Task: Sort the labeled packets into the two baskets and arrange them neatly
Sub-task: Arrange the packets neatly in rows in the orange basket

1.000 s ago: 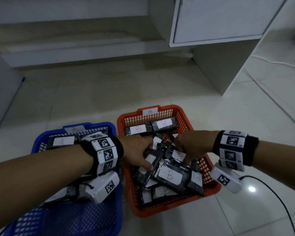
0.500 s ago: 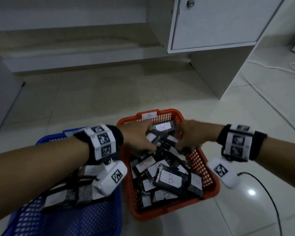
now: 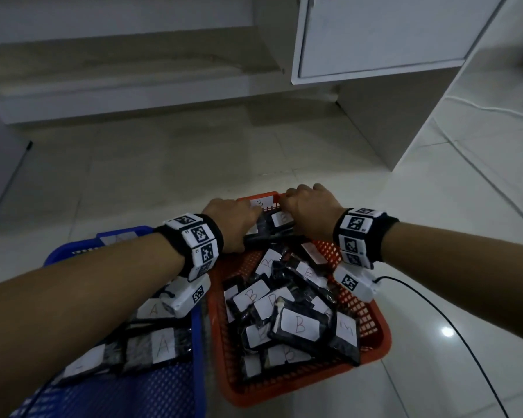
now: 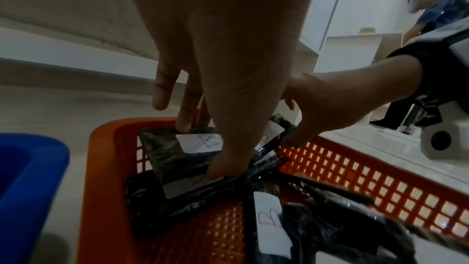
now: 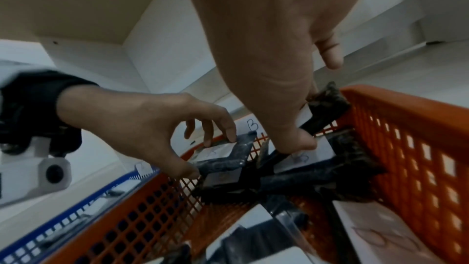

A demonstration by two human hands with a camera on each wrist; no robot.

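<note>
Two black packets with white "B" labels sit at the far end of the orange basket [image 3: 372, 324], each under a hand. Left hand [image 3: 234, 220] grips the left packet [image 4: 177, 148] by its edges: thumb curled against the near edge, fingertips [image 4: 184, 125] on the far edge beside the basket wall. Right hand [image 3: 311, 211] holds the right packet [image 5: 322, 115] likewise, thumb pressed to the near side and fingers bent over the far side; the fingertips there are partly hidden. Both packets lie close together, their inner corners near or touching; which of the two cannot be told. More B packets [image 3: 299, 324] lie behind them, toward the person, in a loose, overlapping heap across the rest of the basket, labels mostly up, several tilted. A paper tag marked "B" [image 3: 260, 202] is fixed to the far rim between the hands. Blue basket [image 3: 175, 390] stands just beside the orange one on its left, walls near or touching, and holds packets labelled "A" [image 3: 163, 345] lying flatter. Both wrists carry black bands with square printed markers and a white camera unit beneath. Baskets rest on a pale tiled floor [image 3: 465, 206]. White cabinet [image 3: 375, 34] stands beyond, and a dark cable [image 3: 453, 327] trails across the tiles at right.
</note>
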